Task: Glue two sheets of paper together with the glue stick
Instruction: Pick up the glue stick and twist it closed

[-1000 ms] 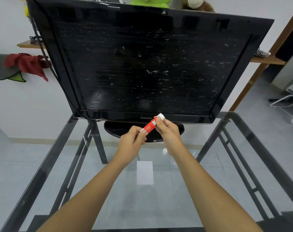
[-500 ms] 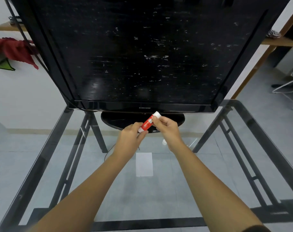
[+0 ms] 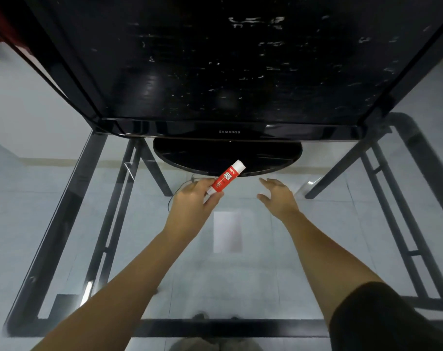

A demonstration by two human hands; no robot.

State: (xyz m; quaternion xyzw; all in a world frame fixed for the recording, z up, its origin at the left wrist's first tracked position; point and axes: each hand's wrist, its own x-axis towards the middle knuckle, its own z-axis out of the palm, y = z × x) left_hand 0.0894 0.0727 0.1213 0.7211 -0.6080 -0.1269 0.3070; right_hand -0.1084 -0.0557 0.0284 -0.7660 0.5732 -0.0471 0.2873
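My left hand (image 3: 194,198) grips the lower end of a red glue stick (image 3: 225,176), which tilts up and to the right with its white end on top. My right hand (image 3: 278,196) hovers to the right of it, fingers spread, holding nothing. A small white sheet of paper (image 3: 227,231) lies flat on the glass table (image 3: 215,279) between my two forearms, just below my hands. I cannot tell whether it is one sheet or two stacked.
A large black television (image 3: 228,72) stands on an oval base (image 3: 228,158) at the back of the glass table, just behind my hands. The table's dark metal frame (image 3: 63,211) runs along both sides and the near edge. Grey floor tiles show through the glass.
My right hand has let go of the glue stick's top and moved right and down, fingers now spread. The left hand keeps the stick. The view has tilted downward.
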